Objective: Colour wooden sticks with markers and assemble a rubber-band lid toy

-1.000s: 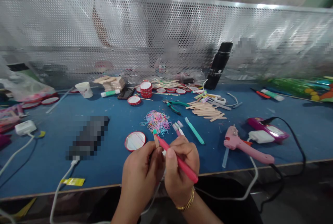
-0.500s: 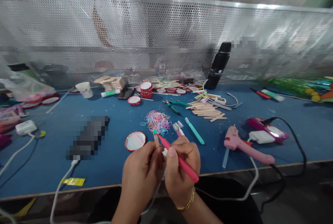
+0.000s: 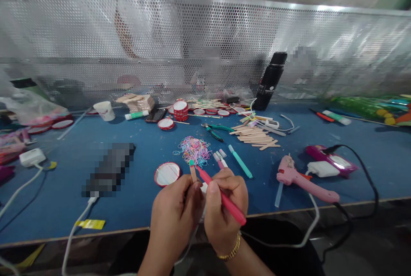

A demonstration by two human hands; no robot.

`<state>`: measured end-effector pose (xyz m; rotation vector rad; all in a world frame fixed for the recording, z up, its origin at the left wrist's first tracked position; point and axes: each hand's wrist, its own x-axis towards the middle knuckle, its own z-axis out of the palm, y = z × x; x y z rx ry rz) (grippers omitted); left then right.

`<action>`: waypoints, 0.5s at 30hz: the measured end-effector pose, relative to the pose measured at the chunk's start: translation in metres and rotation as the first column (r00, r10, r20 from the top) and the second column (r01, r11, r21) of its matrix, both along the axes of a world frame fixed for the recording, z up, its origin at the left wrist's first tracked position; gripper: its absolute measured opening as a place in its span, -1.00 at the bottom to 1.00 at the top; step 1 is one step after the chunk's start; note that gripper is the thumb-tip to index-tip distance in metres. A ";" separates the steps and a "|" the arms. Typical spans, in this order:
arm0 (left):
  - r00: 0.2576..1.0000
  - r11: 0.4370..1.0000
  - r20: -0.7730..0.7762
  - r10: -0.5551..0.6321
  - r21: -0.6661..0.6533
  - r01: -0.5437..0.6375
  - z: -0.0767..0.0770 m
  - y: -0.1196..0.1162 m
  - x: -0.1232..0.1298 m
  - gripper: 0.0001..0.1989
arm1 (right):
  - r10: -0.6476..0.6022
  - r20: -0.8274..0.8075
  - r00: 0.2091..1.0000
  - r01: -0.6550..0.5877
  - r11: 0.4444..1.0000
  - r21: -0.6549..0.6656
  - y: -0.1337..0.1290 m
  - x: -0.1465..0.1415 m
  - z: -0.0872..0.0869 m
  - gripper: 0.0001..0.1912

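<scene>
Between the fingers of my left hand (image 3: 175, 207) is a wooden stick (image 3: 193, 174) with a green tip, held upright. My right hand (image 3: 224, 207) grips a red marker (image 3: 229, 203), its tip pointing at the upper part of the stick; whether they touch is too small to tell. Just beyond lies a pile of colourful rubber bands (image 3: 195, 150). A red-rimmed disc (image 3: 167, 173) rests left of the stick. Capped pink and white markers (image 3: 219, 159) and a turquoise marker (image 3: 240, 161) lie beyond my right hand.
Wooden sticks (image 3: 257, 135), teal-handled pliers (image 3: 214, 132) and a black bottle (image 3: 271, 81) stand or lie farther back. On the right are a pink glue gun (image 3: 302, 179) and its cable. A phone (image 3: 111, 167) with a white cable lies left. A perforated metal screen (image 3: 160, 45) rises behind.
The red marker's tip has shifted very slightly at the stick. Both hands keep nearly the same place and the same hold.
</scene>
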<state>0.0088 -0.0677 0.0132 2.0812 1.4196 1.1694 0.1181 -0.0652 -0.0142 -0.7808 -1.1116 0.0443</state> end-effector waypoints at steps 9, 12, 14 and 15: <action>0.999 0.999 0.025 -0.025 -0.033 0.026 0.001 -0.001 0.000 -0.70 | 0.006 0.071 0.997 -0.006 1.000 -0.004 0.000 0.000 0.001 -0.91; 0.999 0.999 0.019 -0.028 -0.028 0.029 0.001 0.000 0.000 -0.69 | 0.006 0.074 0.997 -0.006 1.000 -0.003 0.000 0.000 0.001 -0.90; 1.000 1.000 0.015 -0.022 -0.016 0.022 0.000 0.000 0.000 -0.70 | 0.006 0.066 0.998 -0.006 1.000 -0.003 0.000 0.000 0.001 -0.90; 1.000 1.000 0.014 -0.019 -0.011 0.019 0.000 0.000 0.000 -0.71 | 0.003 0.058 0.998 -0.003 1.000 -0.002 0.000 0.000 0.001 -0.90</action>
